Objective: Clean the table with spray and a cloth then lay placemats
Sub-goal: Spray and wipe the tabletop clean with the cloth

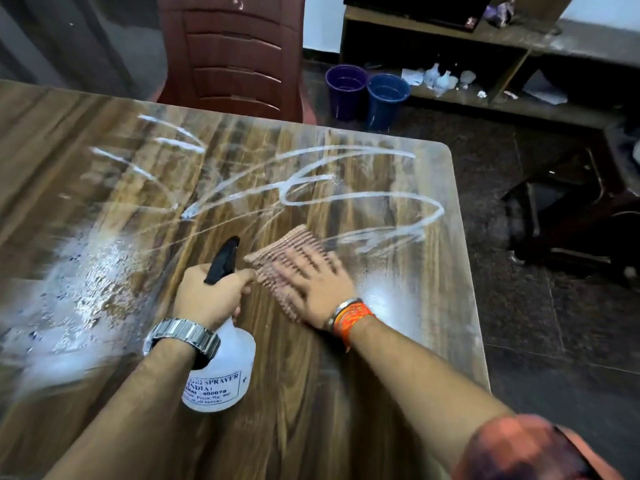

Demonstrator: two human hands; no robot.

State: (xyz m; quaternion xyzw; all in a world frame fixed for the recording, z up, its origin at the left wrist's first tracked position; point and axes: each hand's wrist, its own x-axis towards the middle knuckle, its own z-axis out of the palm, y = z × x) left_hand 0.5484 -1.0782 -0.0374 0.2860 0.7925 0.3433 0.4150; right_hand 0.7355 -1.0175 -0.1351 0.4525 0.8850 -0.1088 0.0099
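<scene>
- head view: we are in the wiping step. our left hand [207, 296] is wrapped round the neck of the spray bottle [225, 368], fingers curled just under its black trigger head. whether the bottle's base rests on the table [346, 393] or hangs just above it, we cannot tell.
- our right hand [311, 285] lies flat, fingers straight and spread, pressing the cloth [291, 258] onto the tabletop. the cloth sits just to the right of the bottle grip, almost touching those knuckles.
- beyond the pressing hand, white streaks [346, 199] loop across the top, unwiped. left of the bottle grip spreads a foamy wet patch [86, 282].
- we judge the next move calls for broad sweeps of the cloth out to the streaks and across to the patch, ideally with the bottle set aside. no placemats are in view, so laying them looks some way off.
- the bottle is rounded, translucent white plastic with a printed label. the cloth is thin, pinkish and stripe-woven, blurred at its edges. the table is glossy wood-grain with a rounded corner, likely slick where wet.
</scene>
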